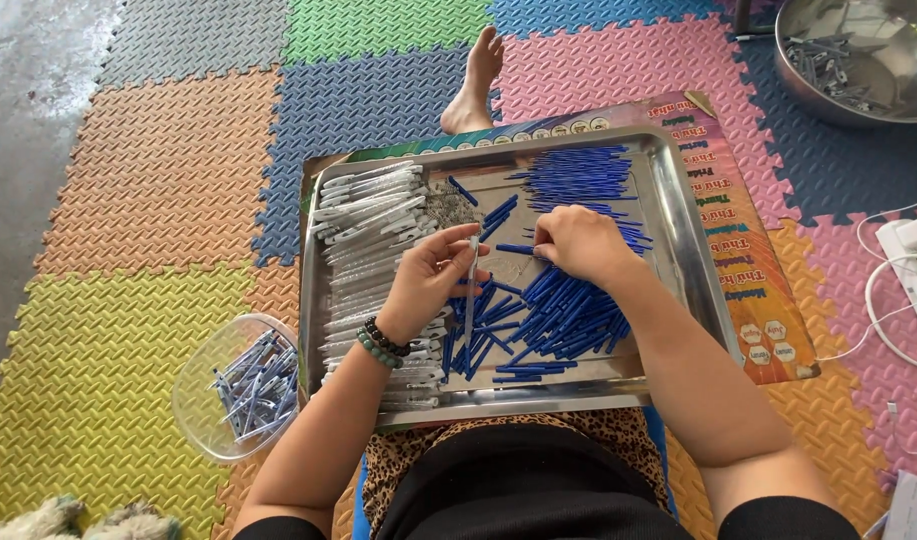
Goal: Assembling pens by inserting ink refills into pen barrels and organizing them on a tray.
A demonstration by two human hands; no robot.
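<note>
Head view, person seated on a floor of coloured foam mats [158, 170], metal tray [678, 230] resting across the lap on a printed poster sheet [748, 260]. Left hand [428, 285] is curled closed, thumb and fingers pinching a slim clear pen barrel [471, 290] held roughly upright over the middle of the tray; beaded bracelets [383, 345] sit on that wrist. Right hand [576, 243] lies palm down just right of the barrel, fingers bent and tips drawn together at a small part near the barrel's top; whether it actually grips something cannot be told, the part is too small to see. Directly below and right of both hands: a loose heap of blue pen pieces [548, 325] on the tray floor. A tidier row of thin blue refills [578, 175] lies along the tray's far side. Left third of the tray holds stacked clear pen barrels [368, 245], lying crosswise. Off the tray, on the mat by the left elbow, a clear plastic bowl [233, 385] contains assembled pens. A steel bowl [858, 60] with small grey parts sits at upper right, well apart. A bare foot [473, 85] rests beyond the tray. White cables [893, 290] lie at the right edge.
</note>
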